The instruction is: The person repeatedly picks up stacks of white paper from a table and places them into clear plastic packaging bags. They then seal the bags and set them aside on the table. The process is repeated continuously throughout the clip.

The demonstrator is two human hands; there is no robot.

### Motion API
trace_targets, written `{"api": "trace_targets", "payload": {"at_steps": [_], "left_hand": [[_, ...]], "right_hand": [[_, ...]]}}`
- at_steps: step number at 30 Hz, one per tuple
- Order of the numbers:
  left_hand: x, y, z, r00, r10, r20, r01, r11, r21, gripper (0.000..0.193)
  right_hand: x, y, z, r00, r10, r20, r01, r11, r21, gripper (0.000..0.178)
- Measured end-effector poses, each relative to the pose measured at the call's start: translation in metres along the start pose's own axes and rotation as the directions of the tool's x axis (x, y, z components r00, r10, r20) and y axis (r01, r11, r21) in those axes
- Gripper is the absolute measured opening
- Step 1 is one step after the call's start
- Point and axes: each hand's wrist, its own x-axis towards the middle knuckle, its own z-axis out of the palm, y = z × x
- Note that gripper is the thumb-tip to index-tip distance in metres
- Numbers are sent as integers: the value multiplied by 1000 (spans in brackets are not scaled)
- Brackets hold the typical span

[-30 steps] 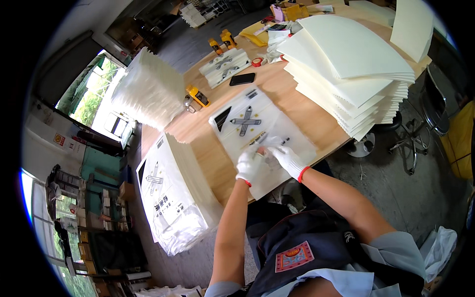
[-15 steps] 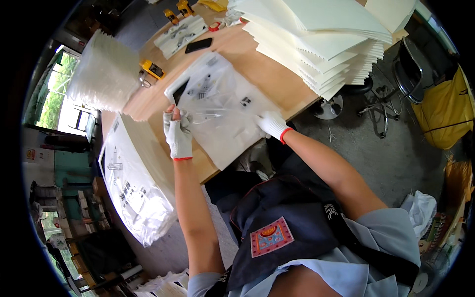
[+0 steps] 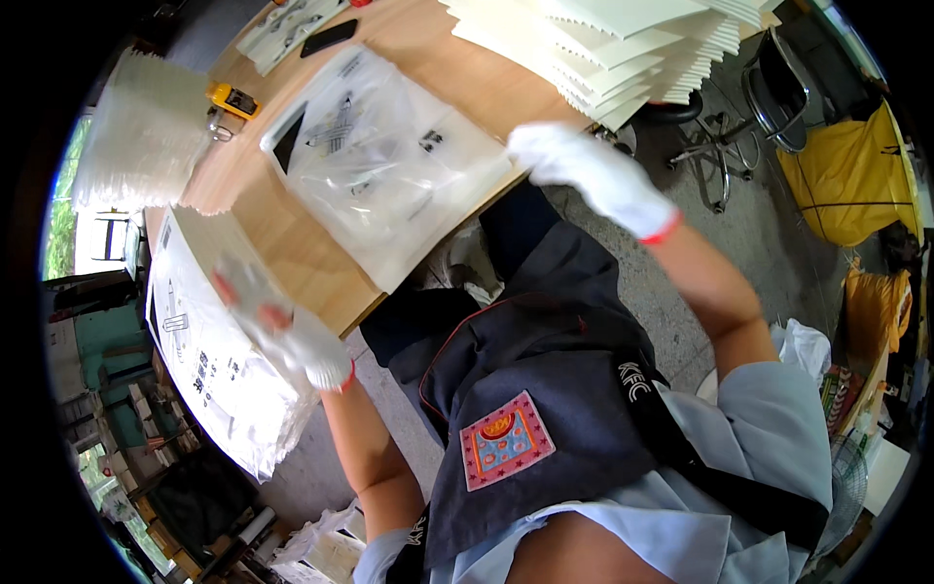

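A clear plastic bag with dark printed drawings lies flat on the wooden table, and a white sheet with a dark patch shows at its left edge. My left hand, in a white glove with bare fingertips, is over the stack of printed plastic bags at the table's left. It is blurred, but its bare fingertips stand apart and nothing shows between them. My right hand, in a white glove with a red cuff, is raised off the bag's right corner. Motion smears its fingers, so their hold cannot be made out.
A tall stack of cream sheets stands at the back right. Another stack of clear sheets is at the far left, beside a yellow-and-black tool. A black phone lies farther back. An office chair stands right of the table.
Both hands have come off the bag on the table. The left moved left and down over the bag stack; the right rose to the right. The view has shifted, and the bag lies flatter.
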Motion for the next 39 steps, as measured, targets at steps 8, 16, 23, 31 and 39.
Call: {"api": "trace_targets", "payload": {"at_steps": [8, 16, 23, 31, 39], "left_hand": [[-34, 58, 0, 996, -21, -90, -14, 931, -364, 74], [-111, 40, 112, 641, -489, 592, 766, 359, -532, 79], [-61, 19, 114, 544, -460, 701, 750, -109, -653, 98], [-65, 1, 108, 525, -497, 691, 706, -200, -680, 94], [-70, -3, 107, 500, -517, 695, 692, -243, -679, 92]], "right_hand": [[-60, -123, 11, 678, -647, -348, 609, 760, -226, 95], [-54, 20, 159, 983, 172, 70, -179, 779, 601, 65], [-3, -23, 66, 997, 50, -54, 15, 576, 818, 81], [1, -19, 59, 994, 106, -24, -24, 435, 900, 80], [-1, -18, 59, 993, 115, -29, -20, 402, 915, 79]]}}
